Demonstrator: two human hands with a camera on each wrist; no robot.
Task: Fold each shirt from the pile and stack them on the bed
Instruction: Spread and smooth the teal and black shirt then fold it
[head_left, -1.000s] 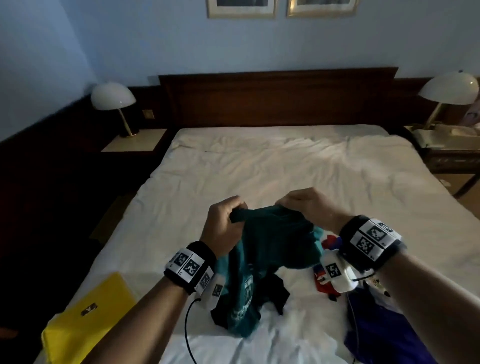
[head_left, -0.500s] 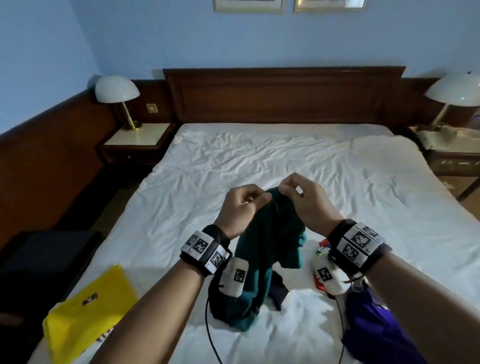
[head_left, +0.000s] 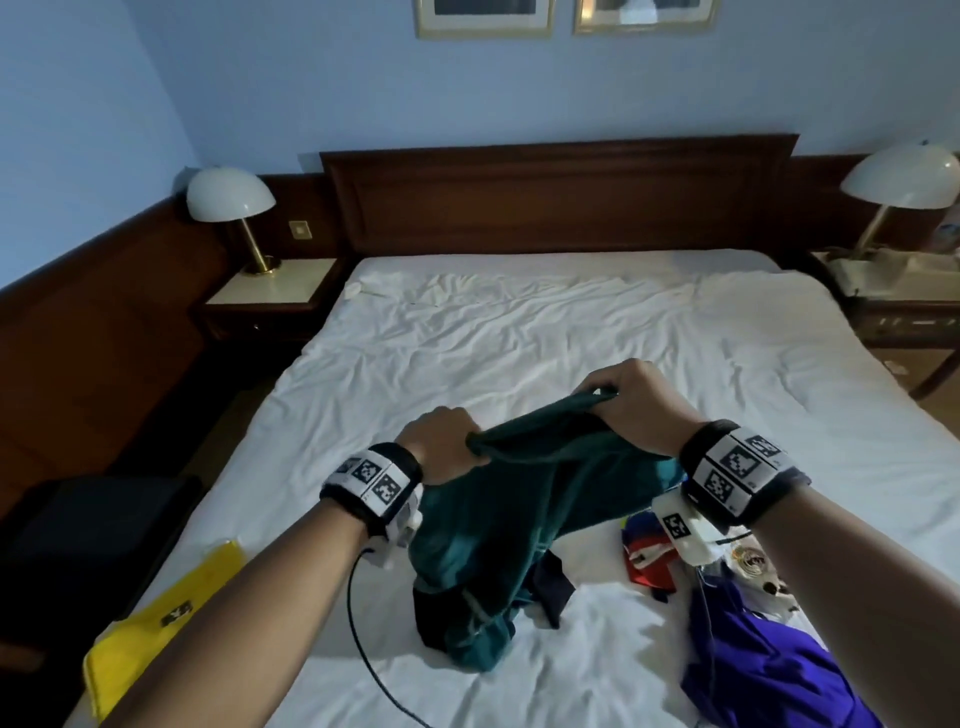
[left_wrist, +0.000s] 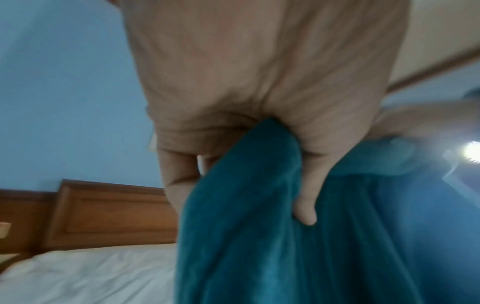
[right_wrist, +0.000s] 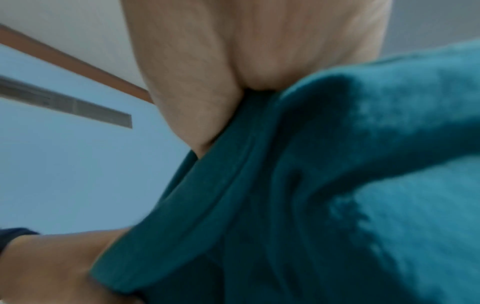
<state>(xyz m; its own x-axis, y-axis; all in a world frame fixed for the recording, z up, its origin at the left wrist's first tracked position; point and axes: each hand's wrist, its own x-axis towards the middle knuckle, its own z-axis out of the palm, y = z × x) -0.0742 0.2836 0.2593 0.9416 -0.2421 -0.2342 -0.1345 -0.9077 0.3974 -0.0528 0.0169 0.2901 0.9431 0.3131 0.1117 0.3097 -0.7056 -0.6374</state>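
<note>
A dark teal shirt (head_left: 498, 525) hangs bunched above the white bed (head_left: 519, 332), its lower end resting on the sheet. My left hand (head_left: 441, 447) grips one part of its upper edge, fingers curled round the teal shirt (left_wrist: 285, 236) in the left wrist view. My right hand (head_left: 623, 400) grips the edge farther right and higher, with the teal shirt (right_wrist: 324, 195) drawn taut below it. More shirts lie at the near right: a purple shirt (head_left: 769, 665) and a red shirt (head_left: 649, 556). A yellow shirt (head_left: 150, 623) lies at the near left edge.
A dark wooden headboard (head_left: 556, 197) backs the bed. Nightstands with white dome lamps (head_left: 231, 197) stand on both sides. A black cable (head_left: 358, 623) hangs from my left wrist over the sheet. A dark seat (head_left: 93, 545) stands left of the bed.
My hands have moved apart along the shirt's edge, the right one going right and away from me. The top of the shirt has spread wider between them.
</note>
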